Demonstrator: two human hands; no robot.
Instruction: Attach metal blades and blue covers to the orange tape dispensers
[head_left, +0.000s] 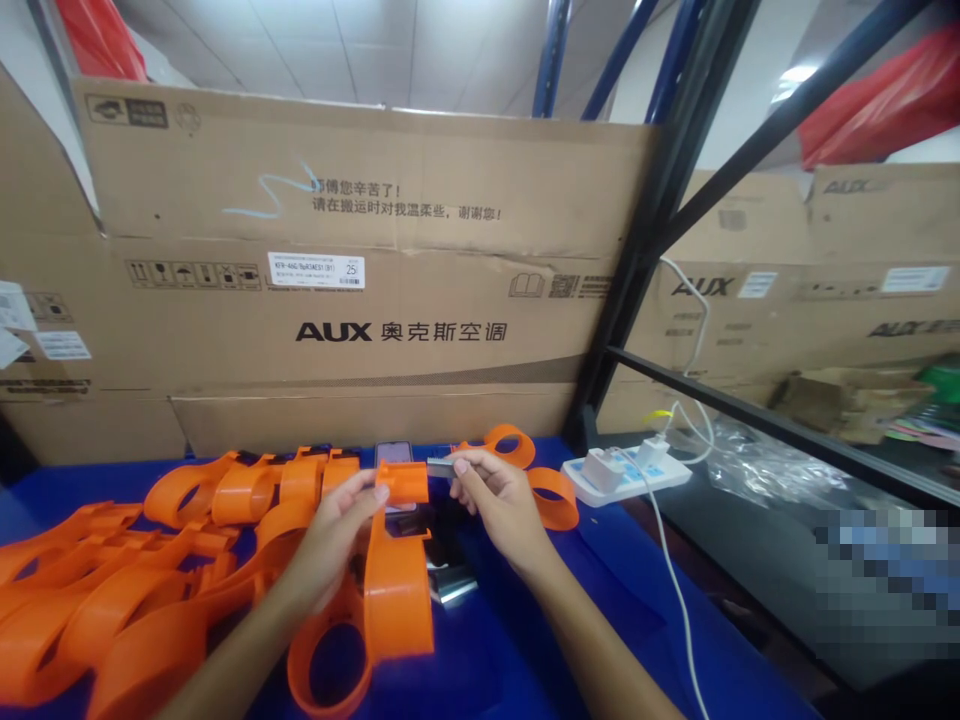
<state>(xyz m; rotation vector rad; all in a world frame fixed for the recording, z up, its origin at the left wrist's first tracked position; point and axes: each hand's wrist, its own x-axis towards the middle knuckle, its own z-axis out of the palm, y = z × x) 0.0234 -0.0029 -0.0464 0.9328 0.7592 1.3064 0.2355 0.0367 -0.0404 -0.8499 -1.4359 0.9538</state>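
Head view: left hand [334,535] holds orange part [397,590]; right hand [499,500] pinches metal piece [442,466].

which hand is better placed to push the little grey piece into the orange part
Right, probably. The right hand already pinches the small grey piece at the open end of the orange part, which the left hand grips.

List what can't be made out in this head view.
- Grey piece in the right hand: too small to identify; the fingers cover part of it.
- Orange part in the left hand: its left side is hidden behind the palm.
- Phone: mostly hidden behind the part and hands.
- Lower right corner: pixelated, contents unreadable.
- Box label: print too small to read.
- Orange pile: cut by the left edge.
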